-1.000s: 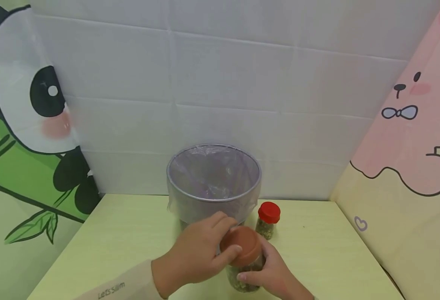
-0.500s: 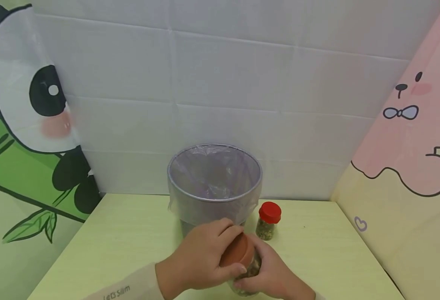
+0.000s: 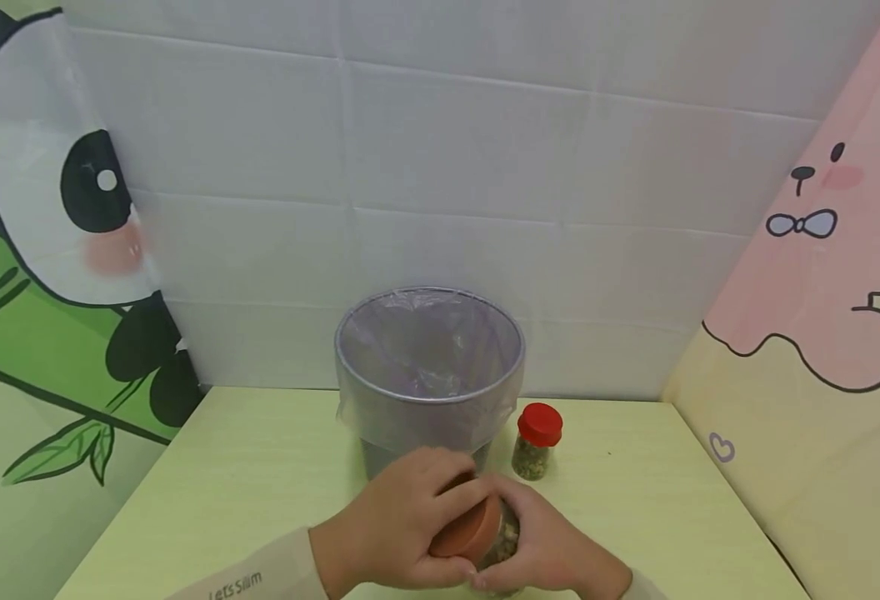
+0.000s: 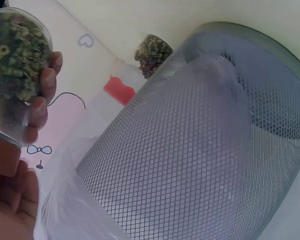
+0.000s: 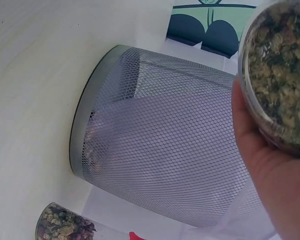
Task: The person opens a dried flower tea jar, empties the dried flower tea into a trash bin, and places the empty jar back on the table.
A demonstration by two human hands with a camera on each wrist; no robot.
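The lid (image 3: 473,532) is on the jar (image 4: 19,55), so opening it looks like the step in hand, not yet done. The left hand (image 3: 402,518) has its grip curled round the lid; the right hand (image 3: 543,540) has its grip wrapped round the glass. The jar is held tilted in front of the bin (image 5: 165,135), its dried flowers inside. The small jar (image 3: 533,458) stands on the desk (image 3: 635,492) just beside the bin, red cap (image 3: 540,422) on and contents in. Whether the lid has loosened, I cannot tell.
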